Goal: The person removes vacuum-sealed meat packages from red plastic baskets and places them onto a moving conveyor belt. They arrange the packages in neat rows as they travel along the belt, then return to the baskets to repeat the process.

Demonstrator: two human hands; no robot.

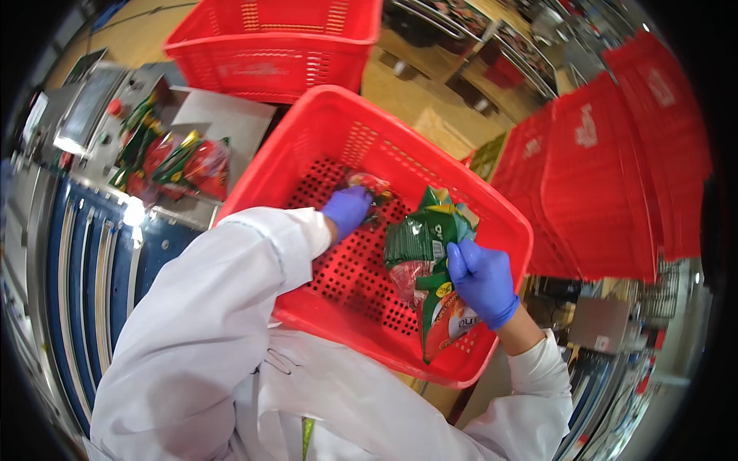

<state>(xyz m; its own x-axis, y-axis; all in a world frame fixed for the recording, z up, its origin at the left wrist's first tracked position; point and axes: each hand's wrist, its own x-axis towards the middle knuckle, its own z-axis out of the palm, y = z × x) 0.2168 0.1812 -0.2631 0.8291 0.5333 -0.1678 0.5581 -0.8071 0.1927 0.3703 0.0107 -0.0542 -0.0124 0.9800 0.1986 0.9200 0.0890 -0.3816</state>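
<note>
A red perforated plastic crate (380,351) sits tilted in front of me, and both my hands are inside it. My right hand (484,282), in a blue glove, grips green-and-red printed plastic food packets (421,236) by their edges, above the crate's right side. They seem to be at least two, overlapping, with clear parts showing pink-red contents. Deeper in, my left hand (349,210), also gloved, reaches to the crate's floor and touches another packet (372,184). Its fingertips are hidden and blurred, so its grip is unclear.
More green-and-red packets (190,164) lie piled on a metal surface at left, beside a blue slatted conveyor (109,248). Another red crate (271,63) stands beyond mine. Stacked red crates (599,178) rise at right. A metal rack (478,34) is at the back.
</note>
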